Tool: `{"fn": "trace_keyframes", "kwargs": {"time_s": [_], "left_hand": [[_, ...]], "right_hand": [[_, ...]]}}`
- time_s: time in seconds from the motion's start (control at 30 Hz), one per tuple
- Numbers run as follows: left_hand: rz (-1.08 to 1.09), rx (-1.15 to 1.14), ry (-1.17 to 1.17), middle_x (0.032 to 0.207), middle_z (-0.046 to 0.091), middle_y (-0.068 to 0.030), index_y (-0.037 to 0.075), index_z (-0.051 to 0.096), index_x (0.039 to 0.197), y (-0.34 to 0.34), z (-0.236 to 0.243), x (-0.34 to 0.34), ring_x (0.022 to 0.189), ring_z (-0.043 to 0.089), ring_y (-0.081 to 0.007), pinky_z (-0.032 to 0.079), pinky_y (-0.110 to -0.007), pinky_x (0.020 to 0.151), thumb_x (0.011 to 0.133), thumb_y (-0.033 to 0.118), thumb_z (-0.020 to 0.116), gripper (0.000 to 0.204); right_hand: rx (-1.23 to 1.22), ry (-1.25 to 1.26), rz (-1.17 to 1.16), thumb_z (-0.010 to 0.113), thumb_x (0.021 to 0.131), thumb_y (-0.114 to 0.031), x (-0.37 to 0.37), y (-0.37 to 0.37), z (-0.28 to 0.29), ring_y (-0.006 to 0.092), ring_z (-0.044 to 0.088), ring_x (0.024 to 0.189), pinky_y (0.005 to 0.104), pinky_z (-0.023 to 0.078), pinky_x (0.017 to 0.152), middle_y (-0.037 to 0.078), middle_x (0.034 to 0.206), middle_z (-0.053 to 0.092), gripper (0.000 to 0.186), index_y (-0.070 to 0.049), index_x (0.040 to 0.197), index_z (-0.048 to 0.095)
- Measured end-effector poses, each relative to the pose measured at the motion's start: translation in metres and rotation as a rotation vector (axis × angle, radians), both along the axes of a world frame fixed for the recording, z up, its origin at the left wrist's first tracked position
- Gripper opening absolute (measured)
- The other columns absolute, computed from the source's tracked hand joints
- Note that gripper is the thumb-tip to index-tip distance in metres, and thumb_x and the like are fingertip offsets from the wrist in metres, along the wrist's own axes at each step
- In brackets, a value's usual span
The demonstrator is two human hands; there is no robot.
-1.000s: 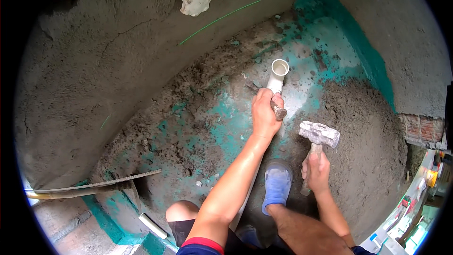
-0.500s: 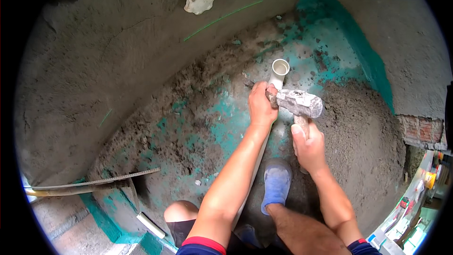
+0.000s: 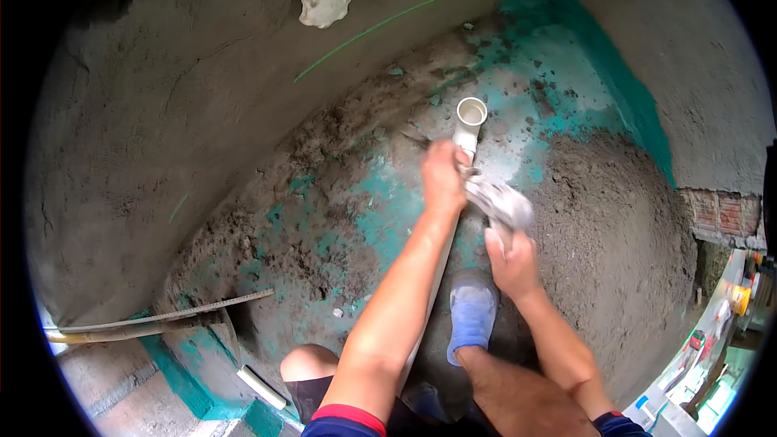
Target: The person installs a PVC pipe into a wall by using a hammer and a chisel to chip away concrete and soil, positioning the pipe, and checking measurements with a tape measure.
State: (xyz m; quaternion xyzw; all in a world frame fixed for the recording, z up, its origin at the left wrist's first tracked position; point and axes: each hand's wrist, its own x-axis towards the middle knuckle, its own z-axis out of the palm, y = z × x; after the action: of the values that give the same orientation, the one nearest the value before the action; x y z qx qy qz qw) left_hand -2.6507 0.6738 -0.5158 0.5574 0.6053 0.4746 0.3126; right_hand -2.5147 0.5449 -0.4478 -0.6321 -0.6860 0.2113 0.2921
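Note:
My left hand (image 3: 443, 178) is closed beside a white pipe, wrapped round what looks like a chisel (image 3: 415, 137); its dark end juts out on the left, and most of it is hidden in the fist. In my right hand (image 3: 515, 265) is a club hammer (image 3: 508, 204), gripped by its short handle. Its pale, mortar-crusted head is smeared by motion and lies right beside my left fist; whether it touches the chisel I cannot tell. The white plastic pipe (image 3: 470, 131) runs under my left forearm and ends in an upturned round opening beyond my fist.
Loose mortar (image 3: 299, 235) covers the teal-coated floor, with a sandy heap (image 3: 615, 218) on the right. A grey wall (image 3: 178, 113) bears a whitish lump (image 3: 325, 5). My blue shoe (image 3: 473, 316) stands below the hammer. A long thin strip (image 3: 202, 307) and a short white tube (image 3: 261, 387) lie lower left.
My right hand and the hammer have moved left and slightly down, the head now blurred. The left hand stays by the pipe. The whole view has shifted slightly.

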Motion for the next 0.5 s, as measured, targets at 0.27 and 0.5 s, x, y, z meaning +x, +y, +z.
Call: {"fn": "trace_keyframes", "kwargs": {"time_s": [0.27, 0.5], "left_hand": [[-0.095, 0.068, 0.127, 0.082, 0.054, -0.0225, -0.001, 0.052, 0.081, -0.021, -0.001, -0.005, 0.076, 0.053, -0.044, 0.043, -0.049, 0.07, 0.087, 0.012, 0.06, 0.017], [-0.073, 0.09, 0.145, 0.08, 0.056, -0.0209, 0.0, 0.054, 0.078, -0.01, 0.022, 0.001, 0.075, 0.055, -0.0425, 0.046, -0.048, 0.068, 0.086, 0.015, 0.062, 0.019]], "right_hand": [[-0.254, 0.703, -0.142, 0.053, 0.099, -0.036, 0.0, -0.039, 0.018, 0.0095, 0.046, 0.046, 0.0243, 0.037, 0.042, 0.003, 0.06, 0.052, 0.036, 0.0, 0.091, 0.053], [-0.359, 0.663, -0.27, 0.05, 0.1, -0.047, 0.006, -0.04, 0.02, 0.0105, 0.048, 0.046, 0.0253, 0.039, 0.042, 0.005, 0.06, 0.052, 0.045, -0.004, 0.087, 0.049]]}}
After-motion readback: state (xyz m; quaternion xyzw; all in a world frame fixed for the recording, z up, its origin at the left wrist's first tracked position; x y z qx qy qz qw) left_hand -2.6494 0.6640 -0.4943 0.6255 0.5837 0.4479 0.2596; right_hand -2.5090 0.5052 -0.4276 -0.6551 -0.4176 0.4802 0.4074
